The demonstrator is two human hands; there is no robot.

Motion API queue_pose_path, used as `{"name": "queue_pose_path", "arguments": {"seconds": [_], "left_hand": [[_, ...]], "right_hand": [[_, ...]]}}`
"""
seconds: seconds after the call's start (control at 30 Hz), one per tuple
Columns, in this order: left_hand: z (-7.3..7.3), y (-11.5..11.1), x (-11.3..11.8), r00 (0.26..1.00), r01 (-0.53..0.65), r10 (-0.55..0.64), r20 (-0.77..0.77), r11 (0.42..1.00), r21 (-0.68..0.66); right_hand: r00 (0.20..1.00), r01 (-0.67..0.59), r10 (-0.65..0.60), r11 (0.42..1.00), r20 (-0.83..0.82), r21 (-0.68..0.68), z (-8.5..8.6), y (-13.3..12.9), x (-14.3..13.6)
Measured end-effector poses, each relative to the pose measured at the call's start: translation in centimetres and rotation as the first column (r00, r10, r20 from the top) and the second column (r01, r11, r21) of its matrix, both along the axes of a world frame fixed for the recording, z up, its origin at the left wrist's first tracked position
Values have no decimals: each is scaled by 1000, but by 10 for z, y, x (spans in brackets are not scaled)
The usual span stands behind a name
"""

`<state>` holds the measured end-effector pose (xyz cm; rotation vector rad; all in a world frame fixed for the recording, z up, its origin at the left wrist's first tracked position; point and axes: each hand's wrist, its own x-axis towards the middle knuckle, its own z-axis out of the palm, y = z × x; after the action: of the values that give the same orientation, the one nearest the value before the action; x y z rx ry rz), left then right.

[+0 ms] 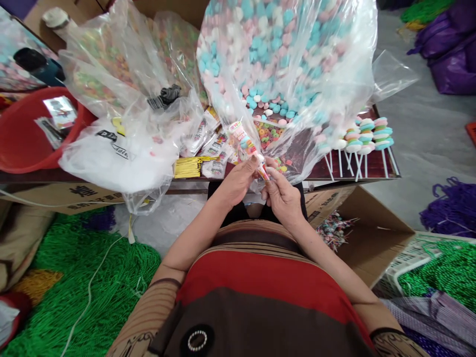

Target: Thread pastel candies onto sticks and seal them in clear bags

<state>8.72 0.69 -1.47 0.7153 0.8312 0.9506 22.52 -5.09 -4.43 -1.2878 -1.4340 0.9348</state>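
Packet [244, 143] slants in front of the person, above the front edge of the bench [375, 166], near the middle of that side. Its long axis runs from a far end, up and to the left, to a near end, down and to the right, between the two hands. The left hand [240, 181] grips it from the left side, about midway along, with the thumb close to a white part. The right hand [283, 196] pinches the near end between thumb and fingers, so it is the nearer one to that end; the far end juts free beyond both.

The fingers underneath are mostly hidden, and so is the tip inside the right hand's pinch. Whether the near end is open or closed cannot be told. Clear film of the big sweet bag [286, 44] lies behind the packet and blurs its outline; whether they touch is unclear.

Ring-shaped sweets [269, 133] show just beyond the hands. Yellow strips [187, 167] lie along the front edge, left of the left hand. Stacked sweets on sticks [366, 136] rest by the front right corner, some partly covered by the film.
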Motion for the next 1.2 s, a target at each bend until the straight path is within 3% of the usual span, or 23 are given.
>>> {"name": "queue_pose_path", "arguments": {"seconds": [0.17, 0.37, 0.47, 0.53, 0.57, 0.63, 0.7, 0.77, 0.8, 0.83, 0.9, 0.97, 1.0, 1.07, 1.2], "left_hand": [[6, -6, 7, 990, 99, -102, 97, 994, 37], [-1, -10, 5, 977, 172, -181, 115, 982, 81], [-6, -10, 2, 983, 181, -180, -19, 971, 155], [-6, -8, -3, 969, 124, -50, -242, 947, 298], [-6, -7, -6, 924, 113, 45, -379, 916, 385], [-4, -6, -9, 748, 195, 208, -630, 839, 508], [-2, -7, -9, 547, 341, 281, -789, 785, 517], [-1, -11, -6, 433, 422, 305, -848, 763, 490], [0, -13, -5, 432, 431, 291, -854, 765, 479], [1, -15, -4, 476, 426, 243, -845, 777, 463], [5, -17, -6, 670, 403, 25, -742, 827, 392], [10, -17, -10, 838, 414, -255, -482, 873, 258], [13, -16, -12, 873, 432, -355, -334, 882, 191], [16, -16, -15, 886, 459, -446, -129, 884, 94], [12, -16, -11, 914, 402, -400, -64, 915, 19]], "right_hand": [[998, 47, -49, 998, -49, -44, 2, -2, -3], [958, -24, -17, 990, -285, -139, 2, 1, -11], [962, -115, 72, 982, -263, -152, -2, 5, -4], [987, -86, 70, 991, -148, -104, -2, 10, 7], [993, -36, 29, 997, -111, -63, 0, 13, 14], [986, 62, -60, 998, -157, 8, 6, 19, 24], [953, 68, -59, 997, -297, 21, 15, 25, 27], [917, 40, -34, 999, -398, 6, 23, 31, 22], [900, 49, -48, 999, -434, -10, 26, 34, 19], [880, 60, -69, 998, -470, -34, 27, 36, 16], [836, 55, -99, 994, -540, -97, 28, 39, 13], [795, 8, -95, 989, -599, -146, 28, 39, 14], [781, -16, -87, 987, -619, -159, 28, 39, 15], [760, -52, -71, 984, -646, -169, 30, 38, 17], [732, -78, -75, 978, -677, -192, 32, 38, 15]]}}
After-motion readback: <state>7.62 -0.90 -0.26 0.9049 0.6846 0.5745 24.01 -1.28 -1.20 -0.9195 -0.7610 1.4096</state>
